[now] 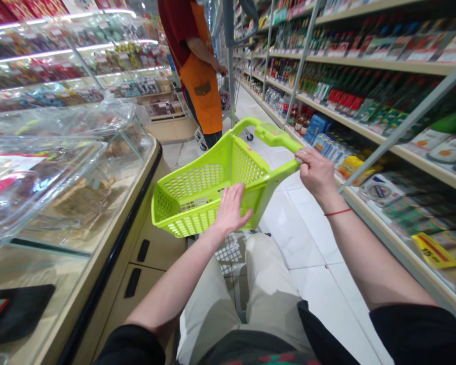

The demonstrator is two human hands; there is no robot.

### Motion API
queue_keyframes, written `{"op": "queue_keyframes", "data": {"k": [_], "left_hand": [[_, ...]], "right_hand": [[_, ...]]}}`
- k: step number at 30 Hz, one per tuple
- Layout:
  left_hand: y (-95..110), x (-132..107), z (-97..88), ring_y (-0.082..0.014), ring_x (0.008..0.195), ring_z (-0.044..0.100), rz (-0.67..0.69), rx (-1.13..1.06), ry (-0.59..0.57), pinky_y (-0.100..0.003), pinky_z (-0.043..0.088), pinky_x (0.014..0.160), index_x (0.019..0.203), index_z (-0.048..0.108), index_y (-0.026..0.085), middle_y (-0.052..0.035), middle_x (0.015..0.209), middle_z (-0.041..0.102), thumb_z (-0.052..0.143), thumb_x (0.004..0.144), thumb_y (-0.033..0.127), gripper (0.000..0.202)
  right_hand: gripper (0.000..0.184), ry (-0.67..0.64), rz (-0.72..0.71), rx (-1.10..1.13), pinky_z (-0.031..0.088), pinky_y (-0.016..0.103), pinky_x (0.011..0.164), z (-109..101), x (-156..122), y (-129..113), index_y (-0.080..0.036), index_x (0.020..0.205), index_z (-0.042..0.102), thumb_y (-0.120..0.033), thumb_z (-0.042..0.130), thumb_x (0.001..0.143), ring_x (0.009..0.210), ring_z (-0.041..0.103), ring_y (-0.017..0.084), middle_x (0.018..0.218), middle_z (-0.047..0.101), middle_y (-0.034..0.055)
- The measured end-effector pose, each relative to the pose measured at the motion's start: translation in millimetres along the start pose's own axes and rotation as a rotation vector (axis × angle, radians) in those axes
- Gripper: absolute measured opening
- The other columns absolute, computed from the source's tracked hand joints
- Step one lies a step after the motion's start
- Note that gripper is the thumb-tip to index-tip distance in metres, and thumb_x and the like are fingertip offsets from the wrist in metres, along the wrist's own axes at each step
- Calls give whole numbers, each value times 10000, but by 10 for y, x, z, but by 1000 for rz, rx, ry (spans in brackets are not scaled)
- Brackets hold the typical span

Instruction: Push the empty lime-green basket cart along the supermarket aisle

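Observation:
A lime green plastic shopping basket (197,195) is tilted in front of me, above my light trousers. My right hand (316,172) is closed round the right end of its green handle (273,133). My left hand (231,208) lies flat against the basket's near wall with fingers stretched out. The inside of the basket shows nothing in it. A thin red string circles my right wrist.
A glass-topped display counter (79,203) with packed goods runs along the left. Shelves of bottles and packets (365,101) line the right. A person in an orange apron (201,76) stands ahead in the aisle by a wire trolley. White floor tiles (307,243) lie between.

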State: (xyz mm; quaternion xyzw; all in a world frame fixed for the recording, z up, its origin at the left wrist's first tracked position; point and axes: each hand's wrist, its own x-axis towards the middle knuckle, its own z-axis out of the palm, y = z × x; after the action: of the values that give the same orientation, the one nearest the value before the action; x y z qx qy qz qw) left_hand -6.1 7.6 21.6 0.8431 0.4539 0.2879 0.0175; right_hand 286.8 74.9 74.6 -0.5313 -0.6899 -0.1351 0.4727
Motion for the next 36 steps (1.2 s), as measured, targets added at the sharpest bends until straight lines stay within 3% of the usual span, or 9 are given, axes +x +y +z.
{"op": "queue_keyframes", "data": {"k": [4, 10, 14, 20, 23, 26, 32, 36], "left_hand": [[336, 362, 59, -324, 1589, 190, 106, 22, -50, -525, 152, 1302, 1583, 221, 47, -239, 1673, 264, 568, 891, 421, 860], [665, 731, 253, -336, 1602, 106, 163, 22, -59, -482, 130, 1306, 1578, 173, -16, -267, 1689, 181, 587, 857, 410, 934], [691, 718, 317, -325, 1594, 162, 142, -5, -25, -496, 156, 1302, 1579, 166, 6, -256, 1676, 241, 589, 835, 372, 931], [687, 681, 297, -307, 1591, 187, 128, -19, -17, -470, 180, 1302, 1577, 193, 21, -233, 1681, 247, 596, 823, 374, 926], [686, 681, 298, -304, 1593, 181, 127, -26, -17, -462, 173, 1306, 1579, 189, 15, -232, 1685, 237, 603, 813, 370, 940], [677, 687, 309, -307, 1596, 167, 132, -34, -27, -472, 166, 1308, 1583, 179, 24, -230, 1689, 224, 608, 809, 384, 956], [656, 685, 294, -313, 1593, 175, 143, -13, -52, -460, 159, 1310, 1566, 203, -20, -255, 1680, 228, 598, 809, 358, 935], [648, 646, 262, -308, 1593, 175, 149, 0, -55, -453, 159, 1309, 1572, 198, -13, -250, 1684, 218, 598, 819, 345, 925]], "right_hand": [[427, 9, -5, -35, 536, 471, 1084, -1, -25, -87, -216, 1084, 765, -95, 475, 794, 1218, 677, 283, 1201, 766, 85], [483, -112, -84, -54, 514, 486, 1100, 45, -231, -386, -169, 1254, 691, -95, 477, 828, 1346, 592, 299, 1342, 698, 138], [509, -207, -172, -88, 517, 470, 1071, 17, -284, -447, -151, 1300, 652, -61, 464, 836, 1394, 547, 294, 1410, 652, 161], [442, -169, -79, -216, 504, 513, 1070, -153, 92, 21, -167, 1179, 715, -58, 461, 836, 1375, 560, 324, 1346, 696, 153], [451, -163, -29, -233, 496, 512, 1089, -163, 168, 133, -150, 1199, 708, -68, 462, 830, 1367, 561, 321, 1352, 691, 162], [490, -143, -6, -207, 487, 528, 1101, -96, 62, -16, -128, 1273, 666, -70, 440, 842, 1390, 532, 324, 1415, 641, 183], [421, -183, -38, -115, 513, 489, 1065, 83, -277, -616, -133, 1250, 668, -110, 427, 905, 1354, 564, 308, 1378, 661, 190], [425, -206, -93, -138, 519, 460, 1047, 46, -231, -584, -148, 1231, 677, -87, 444, 880, 1314, 598, 289, 1340, 690, 167]]}}
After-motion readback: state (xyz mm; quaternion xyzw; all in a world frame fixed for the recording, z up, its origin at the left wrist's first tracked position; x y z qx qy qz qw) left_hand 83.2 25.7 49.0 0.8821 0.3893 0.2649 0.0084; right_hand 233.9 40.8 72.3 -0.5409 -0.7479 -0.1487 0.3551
